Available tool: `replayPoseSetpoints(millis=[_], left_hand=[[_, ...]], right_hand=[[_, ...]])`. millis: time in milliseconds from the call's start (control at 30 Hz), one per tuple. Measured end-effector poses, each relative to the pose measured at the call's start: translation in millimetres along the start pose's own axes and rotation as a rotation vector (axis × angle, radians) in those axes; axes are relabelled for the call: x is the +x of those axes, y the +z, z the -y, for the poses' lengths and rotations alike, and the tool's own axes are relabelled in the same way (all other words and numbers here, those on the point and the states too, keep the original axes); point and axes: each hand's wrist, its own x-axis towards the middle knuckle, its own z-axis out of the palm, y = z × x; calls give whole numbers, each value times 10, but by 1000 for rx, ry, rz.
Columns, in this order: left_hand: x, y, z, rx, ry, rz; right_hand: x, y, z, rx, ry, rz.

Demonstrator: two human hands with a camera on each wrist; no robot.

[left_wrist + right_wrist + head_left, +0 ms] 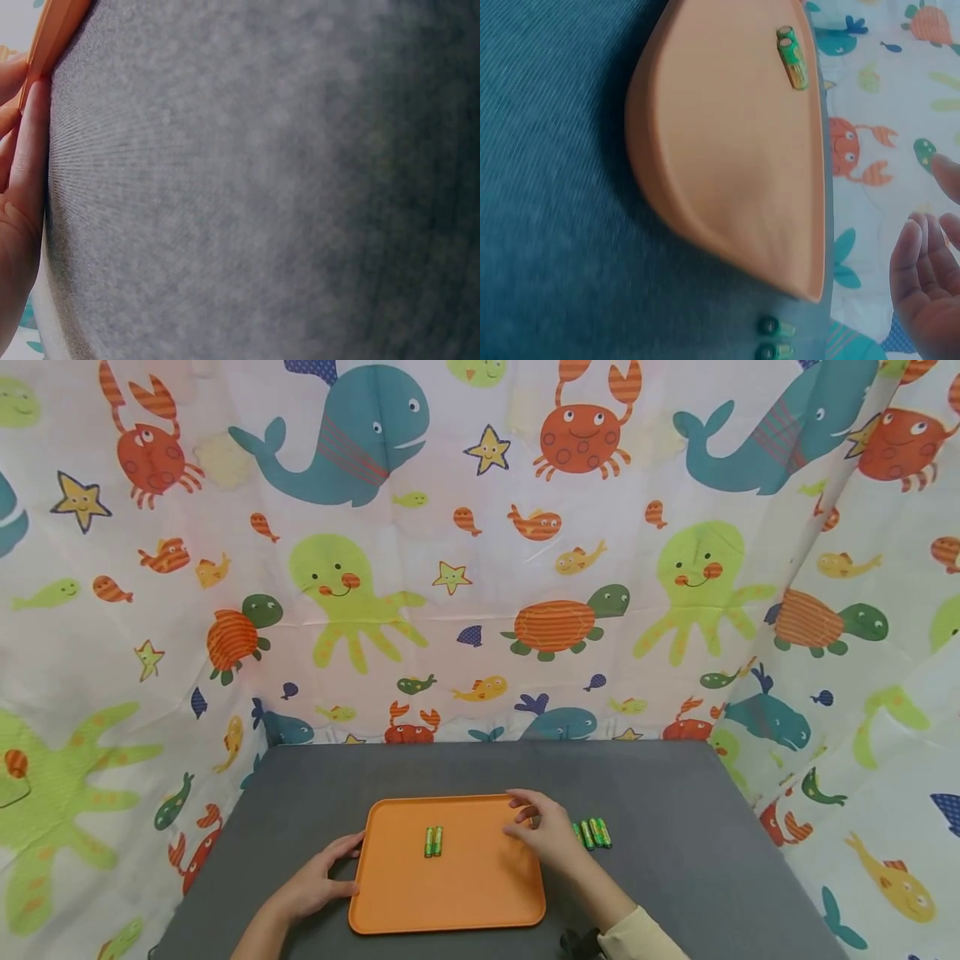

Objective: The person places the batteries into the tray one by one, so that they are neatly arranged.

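An orange tray (480,902) lies on the dark grey table. My left hand (318,872) is at its left edge, thumb and fingers spread along the rim; in the left wrist view, straight fingers (31,142) touch the tray's side (56,34). Two green batteries (433,842) lie side by side on the tray, left of its middle. Over the tray's right edge hovers my right hand (551,835), fingers loosely bent and thumb apart, with nothing between them. More green batteries (596,833) stand in a row on the table just right of that hand, partly hidden by it.
The grey table (675,843) extends on both sides of the tray. A white curtain (480,560) printed with sea animals encloses its back and sides. Something black (579,943) shows by the right sleeve (637,937).
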Motion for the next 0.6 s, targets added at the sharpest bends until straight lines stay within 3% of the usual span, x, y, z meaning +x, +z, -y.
replayPoseSetpoints(millis=[600], left_hand=[[-28,26,-74,4,-15,-16]], right_hand=[[-143,-433,-240,-30,60,-59]])
